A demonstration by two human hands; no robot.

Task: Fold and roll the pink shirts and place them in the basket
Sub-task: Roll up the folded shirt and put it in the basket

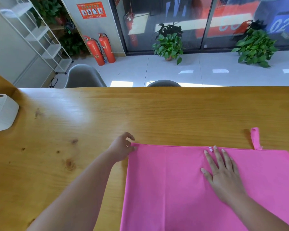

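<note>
- The pink shirt lies spread flat on the wooden tabletop, at its near right.
- The left hand pinches the shirt's far left corner.
- The right hand presses flat on it, grip released, fingers spread.
- A white basket sits far left.

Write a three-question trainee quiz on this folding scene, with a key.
1. True or false: the right hand lies flat on the pink cloth.
2. Which corner of the cloth does the left hand pinch: (a) far left, (b) far right, (c) near left?
3. What sticks out from the cloth's far edge near its right end?

Key: 1. True. 2. (a). 3. A pink hanging loop, lying on the wooden table.
</note>
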